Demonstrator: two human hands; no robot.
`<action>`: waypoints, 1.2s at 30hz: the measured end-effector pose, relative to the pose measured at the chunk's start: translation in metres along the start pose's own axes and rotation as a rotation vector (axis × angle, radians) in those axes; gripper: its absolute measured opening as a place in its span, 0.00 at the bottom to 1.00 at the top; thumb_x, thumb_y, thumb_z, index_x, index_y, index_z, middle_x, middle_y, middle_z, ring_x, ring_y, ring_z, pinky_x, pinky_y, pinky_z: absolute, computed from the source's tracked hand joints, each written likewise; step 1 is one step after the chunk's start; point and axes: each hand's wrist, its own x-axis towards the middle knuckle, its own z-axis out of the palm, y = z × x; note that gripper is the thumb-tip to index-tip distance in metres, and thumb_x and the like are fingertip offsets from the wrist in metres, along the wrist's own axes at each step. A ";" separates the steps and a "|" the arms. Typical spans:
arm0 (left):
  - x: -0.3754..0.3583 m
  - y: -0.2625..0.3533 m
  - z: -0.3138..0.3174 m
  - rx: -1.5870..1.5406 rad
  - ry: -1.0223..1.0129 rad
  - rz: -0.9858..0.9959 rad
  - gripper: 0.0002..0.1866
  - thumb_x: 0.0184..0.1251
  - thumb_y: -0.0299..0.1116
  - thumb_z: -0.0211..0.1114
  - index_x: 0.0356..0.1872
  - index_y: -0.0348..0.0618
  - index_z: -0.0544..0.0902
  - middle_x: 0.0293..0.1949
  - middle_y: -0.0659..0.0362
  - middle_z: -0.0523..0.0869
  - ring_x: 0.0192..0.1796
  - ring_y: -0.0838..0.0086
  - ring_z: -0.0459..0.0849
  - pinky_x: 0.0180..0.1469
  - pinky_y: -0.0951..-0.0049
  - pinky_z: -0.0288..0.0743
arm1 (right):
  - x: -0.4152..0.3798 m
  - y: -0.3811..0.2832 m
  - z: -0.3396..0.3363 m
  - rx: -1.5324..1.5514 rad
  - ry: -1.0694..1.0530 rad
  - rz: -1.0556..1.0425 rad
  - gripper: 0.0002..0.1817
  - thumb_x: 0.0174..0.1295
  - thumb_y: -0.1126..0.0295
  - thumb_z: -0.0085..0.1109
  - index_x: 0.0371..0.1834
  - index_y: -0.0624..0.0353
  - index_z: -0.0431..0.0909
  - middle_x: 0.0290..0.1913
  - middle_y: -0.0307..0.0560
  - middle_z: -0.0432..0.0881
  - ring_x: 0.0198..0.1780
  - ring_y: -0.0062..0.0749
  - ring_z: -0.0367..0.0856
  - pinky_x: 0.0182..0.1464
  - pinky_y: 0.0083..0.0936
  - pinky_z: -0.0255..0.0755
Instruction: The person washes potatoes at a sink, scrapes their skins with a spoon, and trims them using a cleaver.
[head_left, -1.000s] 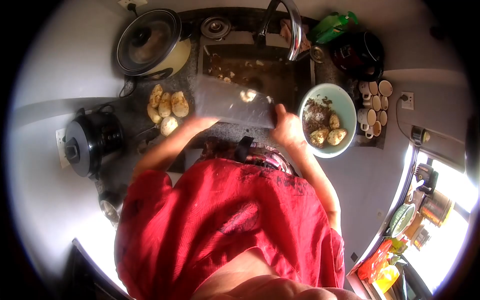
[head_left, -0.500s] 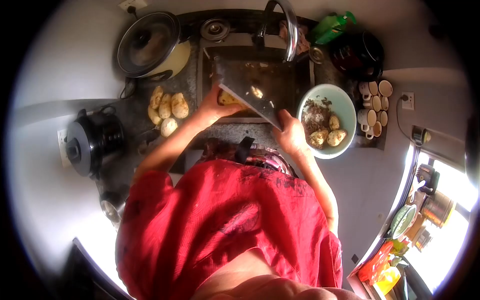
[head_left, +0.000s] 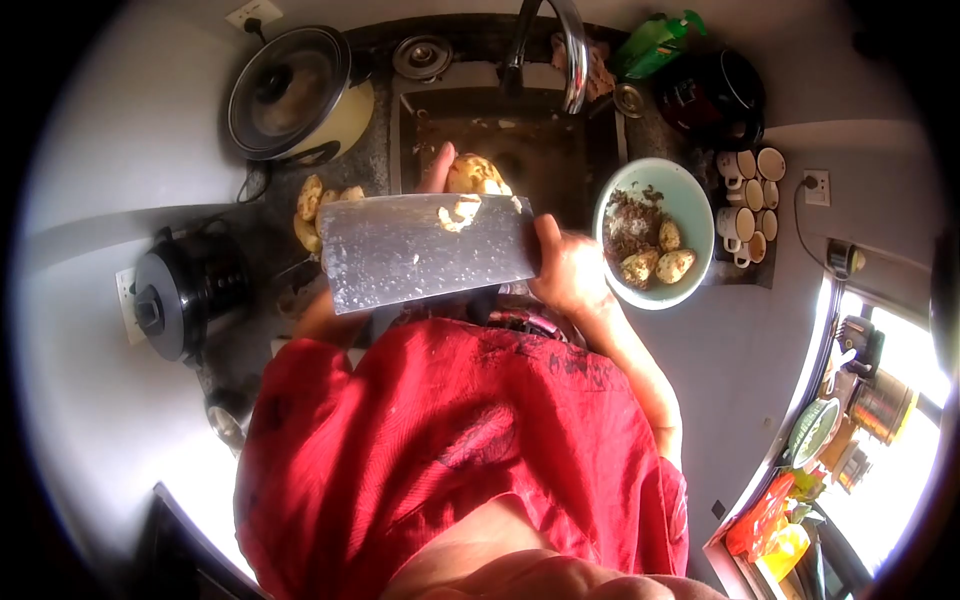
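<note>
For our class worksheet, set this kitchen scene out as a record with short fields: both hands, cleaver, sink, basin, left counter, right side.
Left hand: at a patchy yellow tuber; mostly hidden behind the cleaver
Right hand: grips the cleaver's handle end
Cleaver: broad face toward the camera, pale bits on it
Sink: beyond the cleaver, under a curved faucet
Basin: holds three tubers and dark scraps
Left counter: more tubers, partly covered by the cleaver
Right side: white mugs grouped past the basin
</note>
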 end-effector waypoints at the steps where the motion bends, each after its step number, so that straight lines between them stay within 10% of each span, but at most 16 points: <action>1: 0.002 -0.001 0.000 -0.012 -0.016 -0.019 0.21 0.70 0.39 0.59 0.59 0.40 0.72 0.48 0.54 0.82 0.40 0.72 0.84 0.43 0.72 0.80 | 0.001 -0.001 -0.001 0.000 -0.002 0.001 0.24 0.37 0.69 0.64 0.39 0.58 0.65 0.24 0.56 0.80 0.28 0.52 0.82 0.33 0.46 0.76; 17: 0.026 -0.054 -0.029 0.619 0.412 0.492 0.22 0.72 0.51 0.52 0.57 0.48 0.73 0.39 0.53 0.85 0.39 0.69 0.86 0.46 0.68 0.82 | 0.006 0.000 0.011 0.000 -0.115 0.089 0.21 0.42 0.71 0.59 0.42 0.59 0.66 0.25 0.58 0.81 0.30 0.56 0.82 0.36 0.46 0.76; 24: -0.012 -0.031 0.020 0.278 0.330 0.320 0.29 0.73 0.43 0.53 0.71 0.48 0.58 0.56 0.51 0.77 0.54 0.70 0.81 0.59 0.67 0.76 | 0.015 0.022 0.032 0.034 -0.030 0.184 0.16 0.47 0.72 0.56 0.41 0.60 0.68 0.27 0.61 0.82 0.33 0.58 0.83 0.38 0.48 0.76; 28: 0.002 -0.016 0.038 0.114 0.476 0.181 0.23 0.67 0.54 0.56 0.40 0.41 0.80 0.35 0.53 0.86 0.35 0.64 0.87 0.39 0.61 0.85 | 0.027 0.058 0.053 0.047 0.046 0.431 0.18 0.52 0.66 0.60 0.44 0.62 0.71 0.31 0.62 0.83 0.36 0.59 0.83 0.41 0.47 0.77; 33: 0.009 -0.015 0.058 0.054 0.637 0.320 0.22 0.71 0.52 0.50 0.37 0.42 0.81 0.38 0.53 0.86 0.37 0.65 0.87 0.39 0.64 0.84 | 0.011 0.032 0.029 0.190 -0.020 0.301 0.21 0.48 0.69 0.59 0.47 0.63 0.73 0.33 0.66 0.82 0.39 0.59 0.82 0.45 0.46 0.77; 34: 0.014 -0.018 -0.019 -0.034 0.240 0.229 0.24 0.71 0.53 0.49 0.34 0.41 0.81 0.34 0.55 0.86 0.33 0.68 0.86 0.37 0.69 0.82 | 0.006 0.015 0.016 0.202 -0.056 0.251 0.20 0.47 0.68 0.60 0.45 0.61 0.72 0.32 0.65 0.82 0.39 0.59 0.82 0.44 0.47 0.76; 36: 0.015 -0.016 -0.013 0.075 0.383 0.158 0.24 0.70 0.54 0.49 0.32 0.42 0.80 0.28 0.56 0.84 0.29 0.70 0.85 0.36 0.70 0.81 | 0.001 -0.001 0.013 0.212 -0.075 0.143 0.19 0.47 0.69 0.60 0.44 0.61 0.70 0.31 0.64 0.82 0.38 0.59 0.82 0.43 0.48 0.76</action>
